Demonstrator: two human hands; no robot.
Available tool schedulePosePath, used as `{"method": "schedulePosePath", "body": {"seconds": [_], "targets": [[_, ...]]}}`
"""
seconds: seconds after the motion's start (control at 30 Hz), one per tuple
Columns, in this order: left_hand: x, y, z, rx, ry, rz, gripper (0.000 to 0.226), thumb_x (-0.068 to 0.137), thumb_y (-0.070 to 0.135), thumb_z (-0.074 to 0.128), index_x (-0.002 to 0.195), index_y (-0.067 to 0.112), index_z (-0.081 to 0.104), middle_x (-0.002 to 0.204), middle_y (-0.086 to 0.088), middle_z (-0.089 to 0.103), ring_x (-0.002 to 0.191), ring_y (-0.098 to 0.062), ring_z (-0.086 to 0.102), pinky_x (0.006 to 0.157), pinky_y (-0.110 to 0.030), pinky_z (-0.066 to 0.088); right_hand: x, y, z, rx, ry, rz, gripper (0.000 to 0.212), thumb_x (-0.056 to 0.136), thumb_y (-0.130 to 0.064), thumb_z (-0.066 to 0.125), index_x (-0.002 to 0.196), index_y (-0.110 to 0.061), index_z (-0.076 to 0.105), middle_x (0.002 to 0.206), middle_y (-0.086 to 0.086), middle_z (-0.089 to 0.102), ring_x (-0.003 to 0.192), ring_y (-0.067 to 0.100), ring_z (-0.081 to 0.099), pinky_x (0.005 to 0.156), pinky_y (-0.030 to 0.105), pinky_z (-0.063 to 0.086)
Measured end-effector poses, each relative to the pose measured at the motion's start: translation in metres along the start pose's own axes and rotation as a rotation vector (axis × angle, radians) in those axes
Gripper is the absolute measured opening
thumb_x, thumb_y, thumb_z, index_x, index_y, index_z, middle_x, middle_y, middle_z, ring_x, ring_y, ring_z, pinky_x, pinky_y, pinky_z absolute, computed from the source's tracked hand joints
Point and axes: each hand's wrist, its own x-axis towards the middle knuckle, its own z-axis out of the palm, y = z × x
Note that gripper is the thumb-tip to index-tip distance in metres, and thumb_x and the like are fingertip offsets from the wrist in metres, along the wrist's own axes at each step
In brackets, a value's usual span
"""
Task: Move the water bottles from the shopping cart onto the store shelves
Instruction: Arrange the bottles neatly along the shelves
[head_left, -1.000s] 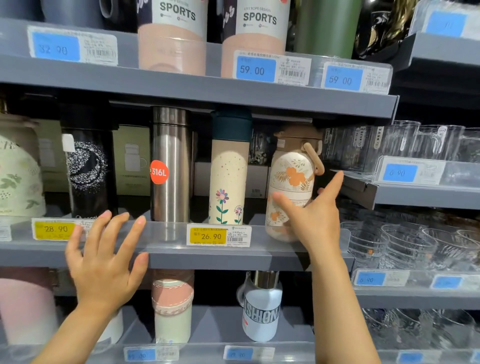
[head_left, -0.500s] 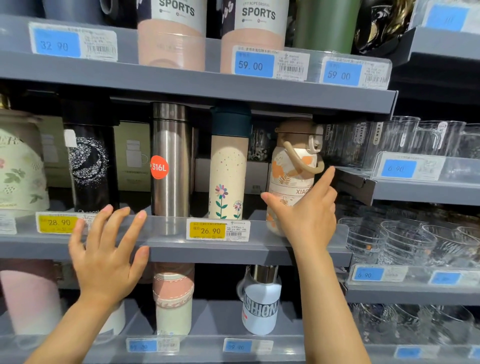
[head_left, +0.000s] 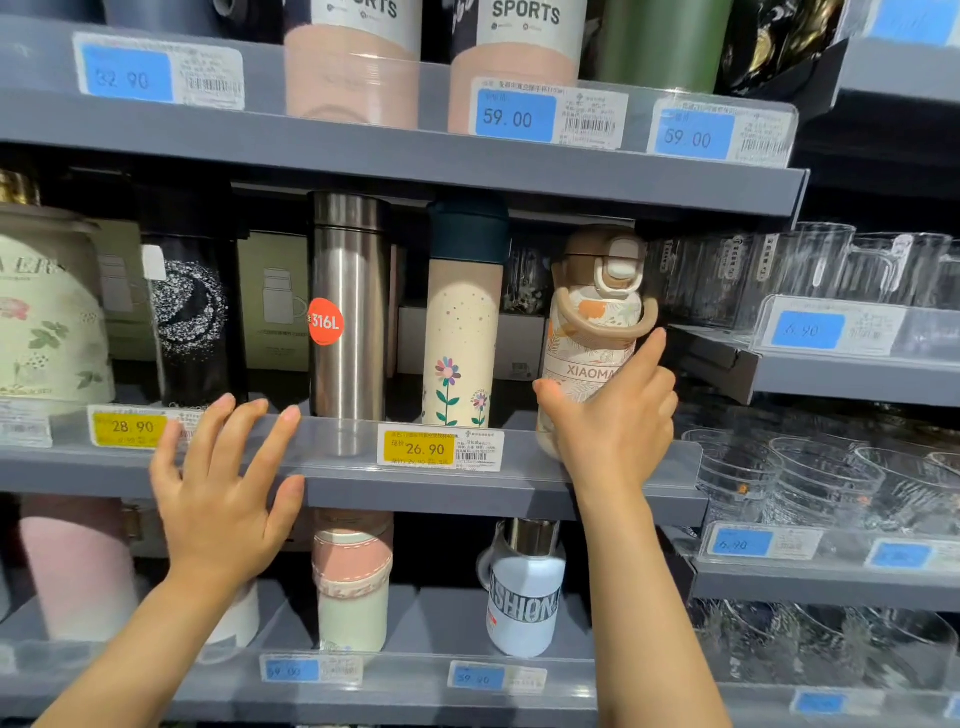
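A cream floral water bottle with a brown lid and loop handle stands at the right end of the middle grey shelf. My right hand grips its lower body, thumb on the left, index finger raised along its right side. My left hand is spread flat, fingers apart, against the shelf's front edge and holds nothing. To the left of the floral bottle stand a beige flower-print flask with a dark blue cap and a steel flask with a red 316L sticker. The shopping cart is out of view.
A black speckled bottle and a large floral jug fill the shelf's left end. The upper shelf hangs low over the bottle tops. Below stand a pink-and-cream bottle and a white bottle. Glass cups fill the right-hand shelves.
My right hand has turned the floral bottle on the shelf, so its lid latch and handle now face me. My left hand stays on the shelf edge.
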Motion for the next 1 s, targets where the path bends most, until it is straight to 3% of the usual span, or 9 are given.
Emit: {"method": "schedulePosePath", "body": {"seconds": [0.2,0.3,0.43,0.5,0.57,0.67,0.77,0.87,1.0], "targets": [[0.0,-0.002,0.0,-0.022,-0.005,-0.003,0.046,0.097,0.036,0.035,0.134,0.014,0.05,0.127,-0.02,0.057,0.127,-0.038,0.044,0.103,-0.062,0.027,-0.002,0.002,0.001,-0.001,0.03,-0.017,0.116,0.067,-0.054,0.078,0.151,-0.009,0.011,0.137,0.017,0.04,0.123,0.035,0.04,0.099,0.045,0.035],[0.0,0.0,-0.003,-0.046,-0.02,-0.023,0.046,0.097,0.037,0.033,0.134,0.014,0.048,0.129,-0.021,0.056,0.129,-0.038,0.042,0.104,-0.062,0.026,-0.01,0.004,-0.009,0.135,0.075,-0.062,0.114,0.067,-0.053,0.079,0.151,-0.011,0.013,0.139,0.017,0.037,0.125,0.034,0.036,0.102,0.045,0.033],[0.0,0.0,-0.018,-0.169,-0.107,-0.044,0.049,0.099,0.042,0.033,0.14,0.016,0.043,0.142,-0.017,0.046,0.137,-0.035,0.034,0.111,-0.059,0.02,-0.057,-0.006,-0.017,0.439,0.164,-0.235,0.065,0.081,-0.041,0.068,0.134,-0.012,0.044,0.123,0.005,0.052,0.114,0.021,0.049,0.096,0.035,0.043],[-0.005,-0.007,-0.031,-0.289,-0.147,-0.063,0.049,0.096,0.038,0.041,0.139,0.016,0.045,0.147,-0.015,0.04,0.138,-0.032,0.034,0.114,-0.054,0.023,-0.092,-0.024,-0.012,0.656,0.009,-0.223,0.033,0.084,-0.028,0.067,0.114,-0.018,0.057,0.099,-0.007,0.062,0.093,0.01,0.059,0.084,0.024,0.046],[-0.021,-0.027,-0.047,-0.36,-0.164,-0.091,0.046,0.092,0.033,0.049,0.133,0.013,0.053,0.145,-0.015,0.041,0.13,-0.031,0.042,0.106,-0.047,0.034,-0.13,-0.049,0.005,0.828,-0.253,-0.134,0.016,0.085,-0.015,0.07,0.096,-0.023,0.063,0.078,-0.011,0.065,0.074,0.005,0.06,0.072,0.019,0.047],[-0.062,-0.085,-0.081,-0.39,-0.24,-0.21,0.037,0.09,0.031,0.051,0.117,0.01,0.065,0.132,-0.013,0.052,0.108,-0.025,0.057,0.082,-0.038,0.048,-0.192,-0.095,0.042,0.869,-0.573,-0.09,0.014,0.083,-0.013,0.071,0.086,-0.025,0.065,0.069,-0.011,0.062,0.062,0.004,0.053,0.064,0.018,0.045],[-0.108,-0.164,-0.128,-0.294,-0.38,-0.338,0.033,0.088,0.034,0.049,0.1,0.013,0.072,0.11,-0.002,0.065,0.08,-0.013,0.06,0.059,-0.025,0.046,-0.261,-0.148,0.084,0.851,-0.754,-0.122,0.009,0.083,-0.014,0.071,0.085,-0.022,0.066,0.069,-0.006,0.062,0.06,0.004,0.051,0.06,0.017,0.046],[-0.153,-0.252,-0.177,-0.248,-0.533,-0.492,0.032,0.088,0.039,0.046,0.093,0.019,0.071,0.095,0.009,0.068,0.081,-0.007,0.061,0.066,-0.023,0.048,-0.332,-0.203,0.127,0.807,-0.888,-0.1,0.01,0.084,-0.013,0.07,0.083,-0.021,0.064,0.071,-0.008,0.062,0.06,0.001,0.052,0.06,0.013,0.044],[-0.2,-0.351,-0.227,-0.134,-0.71,-0.642,0.04,0.087,0.045,0.041,0.094,0.021,0.072,0.093,0.011,0.071,0.082,-0.006,0.063,0.068,-0.018,0.044,-0.415,-0.263,0.178,0.701,-1.091,-0.112,0.007,0.086,-0.016,0.069,0.088,-0.017,0.062,0.063,-0.008,0.05,0.055,0.003,0.046,0.057,0.016,0.04]]}}
